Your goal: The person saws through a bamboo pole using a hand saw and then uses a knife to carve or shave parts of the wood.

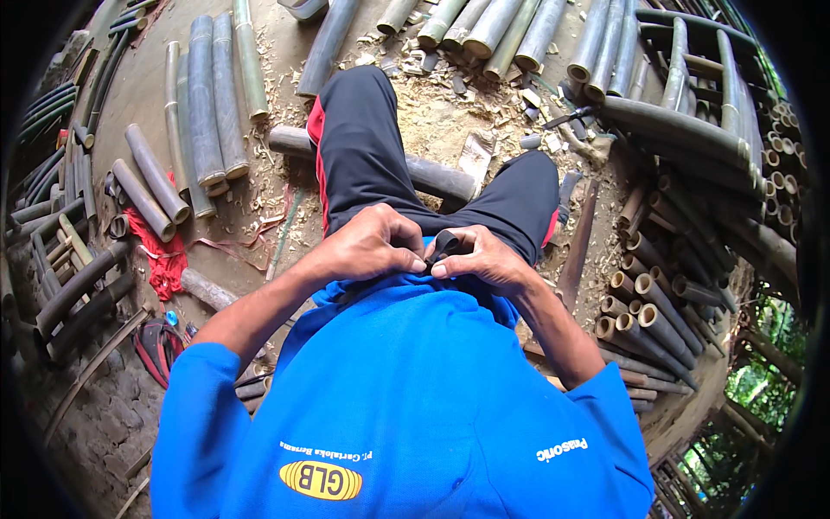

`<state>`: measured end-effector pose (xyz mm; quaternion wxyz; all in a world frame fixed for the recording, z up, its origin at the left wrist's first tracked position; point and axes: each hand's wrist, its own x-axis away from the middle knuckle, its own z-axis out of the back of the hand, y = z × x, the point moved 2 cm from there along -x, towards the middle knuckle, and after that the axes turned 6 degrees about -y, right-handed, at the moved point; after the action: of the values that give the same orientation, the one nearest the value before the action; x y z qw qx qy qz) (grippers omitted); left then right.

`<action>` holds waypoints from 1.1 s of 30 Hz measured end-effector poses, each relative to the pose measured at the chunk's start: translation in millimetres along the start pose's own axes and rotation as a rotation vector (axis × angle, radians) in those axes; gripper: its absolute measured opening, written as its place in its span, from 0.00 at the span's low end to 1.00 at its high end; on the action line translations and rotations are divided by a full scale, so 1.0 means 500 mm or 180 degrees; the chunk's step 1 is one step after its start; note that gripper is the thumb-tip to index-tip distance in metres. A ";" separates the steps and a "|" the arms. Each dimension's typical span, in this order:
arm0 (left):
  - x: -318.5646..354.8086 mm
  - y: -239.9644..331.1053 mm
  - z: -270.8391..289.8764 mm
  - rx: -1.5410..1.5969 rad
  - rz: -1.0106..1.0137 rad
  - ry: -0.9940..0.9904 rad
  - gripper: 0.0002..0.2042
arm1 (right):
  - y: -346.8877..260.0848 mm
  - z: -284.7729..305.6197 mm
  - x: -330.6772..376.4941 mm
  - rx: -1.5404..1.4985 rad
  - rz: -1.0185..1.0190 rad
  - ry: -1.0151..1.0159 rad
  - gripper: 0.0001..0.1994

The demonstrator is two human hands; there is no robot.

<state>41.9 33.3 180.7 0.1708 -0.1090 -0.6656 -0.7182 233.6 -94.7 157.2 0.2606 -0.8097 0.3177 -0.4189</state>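
I see the left hand (pixel 367 245) and right hand (pixel 484 259) meeting at the lap, both pinching a small black strip (pixel 443 245). Risk, in my judgement: it slips free and vanishes among the wood shavings (pixel 450 108) and bamboo poles (pixel 212 99) below.

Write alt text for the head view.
Seen from above, a seated person's left hand and right hand pinch a small black item together at the hem of a blue shirt. Cut bamboo poles and shavings cover the ground around.
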 end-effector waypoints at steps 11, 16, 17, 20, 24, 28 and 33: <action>0.002 0.040 -0.053 -0.1266 -0.0200 0.0892 0.07 | 0.016 0.028 0.013 0.0004 0.0100 0.0027 0.15; -0.013 0.026 -0.046 -0.1727 -0.0893 0.1023 0.07 | -0.017 0.027 -0.002 0.1116 0.0056 -0.0023 0.14; -0.007 0.022 -0.045 -0.1966 -0.0898 0.1218 0.07 | -0.026 0.023 0.008 0.1013 -0.0049 -0.0059 0.14; 0.025 0.023 -0.010 -0.2243 -0.0877 0.1684 0.08 | -0.012 0.021 0.025 0.0463 0.0063 0.0080 0.16; 0.038 0.047 -0.018 -0.2149 -0.0862 0.1825 0.07 | -0.042 0.013 0.044 0.0832 0.0046 0.0146 0.18; 0.025 0.055 0.004 -0.1520 -0.0971 0.1638 0.06 | -0.050 -0.004 0.063 0.1207 0.0391 0.0192 0.22; 0.014 0.070 0.011 -0.1554 -0.0946 0.1092 0.06 | -0.027 -0.022 0.090 0.1117 0.0320 0.0384 0.22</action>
<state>49.0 36.1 216.0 0.1425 0.0741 -0.4440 -0.8815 248.1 -120.4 195.1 0.3989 -0.7084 0.2948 -0.5021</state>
